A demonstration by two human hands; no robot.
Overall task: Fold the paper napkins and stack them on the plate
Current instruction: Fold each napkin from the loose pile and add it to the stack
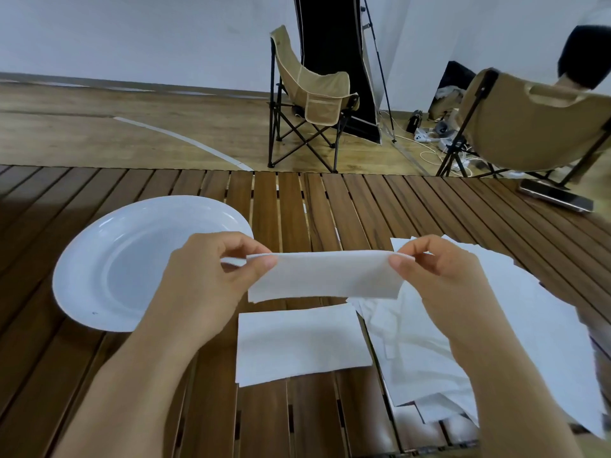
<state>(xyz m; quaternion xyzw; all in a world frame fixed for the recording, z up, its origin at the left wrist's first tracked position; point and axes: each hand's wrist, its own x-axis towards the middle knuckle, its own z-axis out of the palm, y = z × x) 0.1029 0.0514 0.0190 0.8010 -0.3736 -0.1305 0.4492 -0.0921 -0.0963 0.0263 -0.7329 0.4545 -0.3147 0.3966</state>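
Observation:
A white paper napkin (325, 276), folded into a long strip, hangs in the air above the slatted wooden table (291, 206). My left hand (211, 276) pinches its left end and my right hand (436, 276) pinches its right end. Under it a second folded napkin (301, 348) lies flat on the table. A loose pile of unfolded napkins (496, 342) spreads out at the right, partly hidden by my right forearm. The white plate (109, 259) sits at the left with nothing on it, partly behind my left hand.
A phone-like dark slab (555, 195) lies near the table's far right corner. Beyond the table stand two beige folding chairs (310, 100), a black panel on a stand (334, 61) and cables on the wooden floor. A person (585, 57) sits in the right chair.

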